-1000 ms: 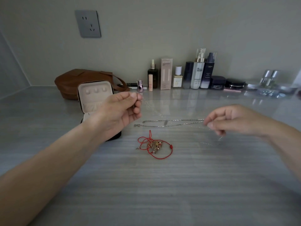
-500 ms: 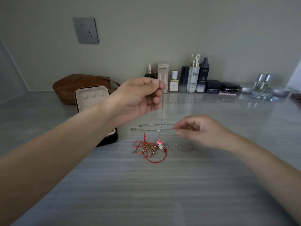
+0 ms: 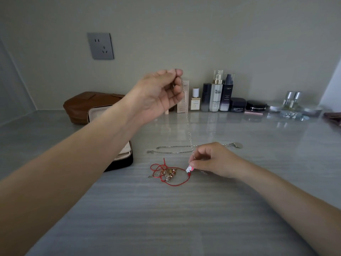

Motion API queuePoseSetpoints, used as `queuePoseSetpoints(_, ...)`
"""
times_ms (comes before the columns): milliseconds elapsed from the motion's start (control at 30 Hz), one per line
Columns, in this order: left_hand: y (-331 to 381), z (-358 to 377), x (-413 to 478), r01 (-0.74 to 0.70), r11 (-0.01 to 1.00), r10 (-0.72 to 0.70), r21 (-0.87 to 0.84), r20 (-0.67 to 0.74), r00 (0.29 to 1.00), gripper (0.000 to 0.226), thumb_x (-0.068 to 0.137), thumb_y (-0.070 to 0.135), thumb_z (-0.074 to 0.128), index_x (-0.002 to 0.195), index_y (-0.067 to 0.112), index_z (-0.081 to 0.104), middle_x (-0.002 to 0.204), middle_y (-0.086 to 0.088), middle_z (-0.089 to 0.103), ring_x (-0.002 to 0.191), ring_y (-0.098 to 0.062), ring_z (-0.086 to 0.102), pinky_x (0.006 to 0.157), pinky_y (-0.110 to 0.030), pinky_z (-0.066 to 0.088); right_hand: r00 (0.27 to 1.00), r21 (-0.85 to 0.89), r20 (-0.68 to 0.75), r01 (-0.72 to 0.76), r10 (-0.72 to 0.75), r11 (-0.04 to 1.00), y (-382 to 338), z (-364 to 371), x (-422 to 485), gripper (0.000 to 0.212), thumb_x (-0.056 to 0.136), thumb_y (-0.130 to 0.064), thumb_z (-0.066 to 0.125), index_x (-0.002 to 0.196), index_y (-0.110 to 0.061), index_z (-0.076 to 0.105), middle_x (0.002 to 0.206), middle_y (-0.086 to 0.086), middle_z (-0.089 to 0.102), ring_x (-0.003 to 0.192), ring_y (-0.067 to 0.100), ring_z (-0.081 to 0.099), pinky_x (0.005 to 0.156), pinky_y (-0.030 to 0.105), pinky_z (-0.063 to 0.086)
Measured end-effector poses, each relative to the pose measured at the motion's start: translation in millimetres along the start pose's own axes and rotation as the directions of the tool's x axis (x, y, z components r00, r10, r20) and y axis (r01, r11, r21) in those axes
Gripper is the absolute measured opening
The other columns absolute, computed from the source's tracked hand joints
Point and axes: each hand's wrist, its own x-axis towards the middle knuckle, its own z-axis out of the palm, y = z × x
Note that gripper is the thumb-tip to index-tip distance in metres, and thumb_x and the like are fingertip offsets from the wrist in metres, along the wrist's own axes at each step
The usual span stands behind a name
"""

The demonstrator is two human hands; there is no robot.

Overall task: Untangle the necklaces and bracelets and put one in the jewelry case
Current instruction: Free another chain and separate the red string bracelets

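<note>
Chain held taut between two hands, a slip away from a fresh knot
The left hand (image 3: 156, 95), high in the middle of the frame, pinches the top of the silver chain (image 3: 188, 126); the right hand (image 3: 212, 161), lower right, pinches it just above the pink charm (image 3: 189, 169). That charm hangs just beside the red cord bracelet (image 3: 156, 165) heaped at centre, so lowering it there could snag the cord, I'd say. The jewelry case (image 3: 122, 162) stands open at left, half hidden behind the forearm
</note>
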Motion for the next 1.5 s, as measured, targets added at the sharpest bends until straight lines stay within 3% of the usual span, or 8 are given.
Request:
queuePoseSetpoints(167, 4.1, -28.4, 4.5, -0.03, 0.995, 0.021, -0.09, -0.1, 0.995, 0.024, 0.099, 0.014, 0.04, 0.079, 0.013, 0.055, 0.062, 0.004, 0.053, 0.051, -0.005, 0.051, 0.056, -0.02, 0.051, 0.997, 0.074, 0.012, -0.073, 0.073, 0.995, 9.7, -21.5, -4.8, 0.014, 0.082, -0.005, 0.068, 0.074, -0.017, 0.067, 0.077, 0.001, 0.072, 0.071, 0.007, 0.063, 0.076, 0.021, 0.047)
queuePoseSetpoints(333, -7.2, -64.5, -0.1, 0.004, 0.998, -0.017, -0.063, -0.211, 0.977, 0.026, 0.099, 0.015, 0.04, 0.078, 0.014, 0.055, 0.059, 0.006, 0.054, 0.05, -0.003, 0.05, 0.055, -0.018, 0.05, 0.981, 0.188, -0.028, -0.182, 0.19, 0.965, 17.5, -54.5, -14.3, 0.011, 0.085, -0.004, 0.062, 0.094, -0.005, 0.069, 0.069, -0.004, 0.07, 0.066, 0.003, 0.064, 0.069, 0.014, 0.051)
queuePoseSetpoints(700, -37.3, -110.0, -12.7, 0.193, 0.886, -0.068, 0.421, -0.294, 0.953, 0.023, 0.098, 0.011, 0.044, 0.081, 0.009, 0.06, 0.056, 0.005, 0.054, 0.042, 0.0, 0.047, 0.046, -0.011, 0.044, 0.875, 0.333, -0.253, -0.322, 0.413, 0.886, 36.6, -92.1, -18.9, 0.004, 0.077, -0.003, 0.068, 0.079, -0.001, 0.064, 0.054, 0.0, 0.065, 0.044, 0.002, 0.055, 0.04, 0.014, 0.042)
queuePoseSetpoints(900, -44.5, -119.4, -6.7, 0.202, 0.681, 0.039, 0.704, -0.311, 0.95, 0.022, 0.095, 0.009, 0.051, 0.075, 0.012, 0.061, 0.066, -0.001, 0.056, 0.039, 0.003, 0.048, 0.042, -0.008, 0.04, 0.79, 0.486, -0.341, -0.317, 0.51, 0.815, 49.2, -100.4, -13.6, 0.004, 0.08, 0.001, 0.064, 0.082, -0.003, 0.065, 0.054, 0.004, 0.065, 0.04, 0.003, 0.056, 0.039, 0.014, 0.045)
queuePoseSetpoints(1033, -49.7, -117.8, 6.0, 0.212, 0.407, 0.062, 0.888, -0.259, 0.964, 0.023, 0.092, 0.014, 0.056, 0.07, 0.014, 0.062, 0.067, 0.001, 0.063, 0.055, -0.007, 0.055, 0.059, -0.023, 0.049, 0.731, 0.464, -0.418, -0.34, 0.54, 0.818, 56.3, -104.3, -0.7, 0.004, 0.083, 0.003, 0.063, 0.081, 0.0, 0.062, 0.049, 0.004, 0.063, 0.034, 0.001, 0.053, 0.035, 0.011, 0.041)
queuePoseSetpoints(1167, -53.7, -117.1, 19.0, 0.246, 0.223, 0.048, 0.943, -0.263, 0.964, 0.025, 0.093, 0.016, 0.053, 0.072, 0.009, 0.065, 0.075, -0.004, 0.068, 0.063, -0.013, 0.059, 0.071, -0.027, 0.049, 0.71, 0.368, -0.452, -0.404, 0.541, 0.838, 60.1, -111.6, 10.4, 0.008, 0.084, -0.004, 0.066, 0.078, -0.008, 0.061, 0.042, -0.005, 0.059, 0.033, 0.0, 0.049, 0.034, 0.011, 0.035)
queuePoseSetpoints(1333, -71.2, -117.8, 36.1, 0.295, 0.019, 0.002, 0.955, -0.295, 0.955, 0.026, 0.092, 0.015, 0.051, 0.084, -0.003, 0.068, 0.093, -0.016, 0.07, 0.09, -0.029, 0.064, 0.08, -0.033, 0.049, 0.721, 0.153, -0.528, -0.439, 0.449, 0.885, 64.6, -117.6, 24.8, 0.004, 0.087, -0.01, 0.064, 0.083, -0.01, 0.065, 0.065, 0.002, 0.057, 0.055, 0.013, 0.044, 0.052, 0.022, 0.03)
queuePoseSetpoints(1500, -90.5, -112.9, 45.8, 0.32, -0.18, -0.072, 0.93, -0.337, 0.939, 0.025, 0.094, 0.011, 0.042, 0.107, 0.0, 0.061, 0.112, -0.016, 0.062, 0.105, -0.032, 0.058, 0.08, -0.031, 0.044, 0.703, -0.063, -0.599, -0.519, 0.383, 0.853, 88.6, -107.5, 34.8, 0.01, 0.085, -0.015, 0.065, 0.077, -0.013, 0.07, 0.079, 0.008, 0.063, 0.078, 0.023, 0.057, 0.069, 0.028, 0.041)
